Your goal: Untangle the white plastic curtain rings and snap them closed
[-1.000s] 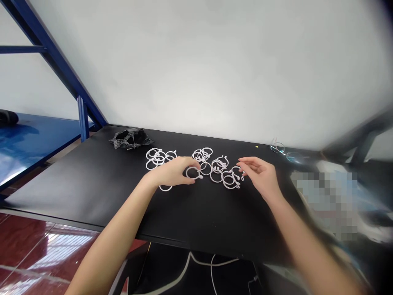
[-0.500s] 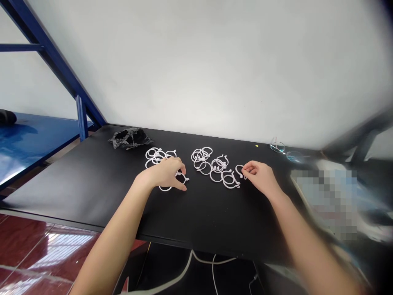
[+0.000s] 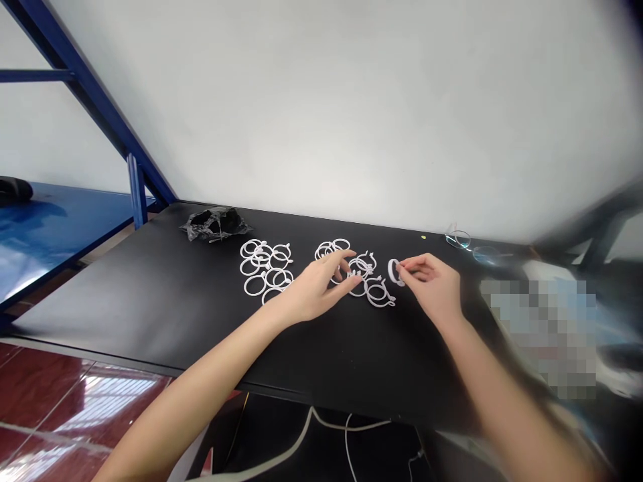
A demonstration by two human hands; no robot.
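Between the thumb and fingertips of my right hand point(image 3: 433, 284) is a white curtain ring point(image 3: 391, 270), held upright just over the black table. My left hand point(image 3: 317, 286) hovers over the middle group, thumb and fingers apart, holding nothing; it hides part of the rings below. Several white curtain rings, some gapped with small knobbed ends, make up that middle group point(image 3: 380, 294), just left of my right hand. Another group of white rings point(image 3: 255, 285) lies left of my left hand, overlapping one another; my left forearm covers its near edge.
A crumpled black plastic bag point(image 3: 215, 224) sits at the back left of the black table point(image 3: 151, 288). Eyeglasses point(image 3: 472, 249) lie at the back right, near a small yellow speck point(image 3: 423, 237). A blurred packet point(image 3: 542, 335) is at right. Cables point(image 3: 296, 445) hang below the front edge.
My left hand has moved right, from the left group to above the middle rings, with empty fingers. The ring in my right hand has turned and now stands more edge-on.
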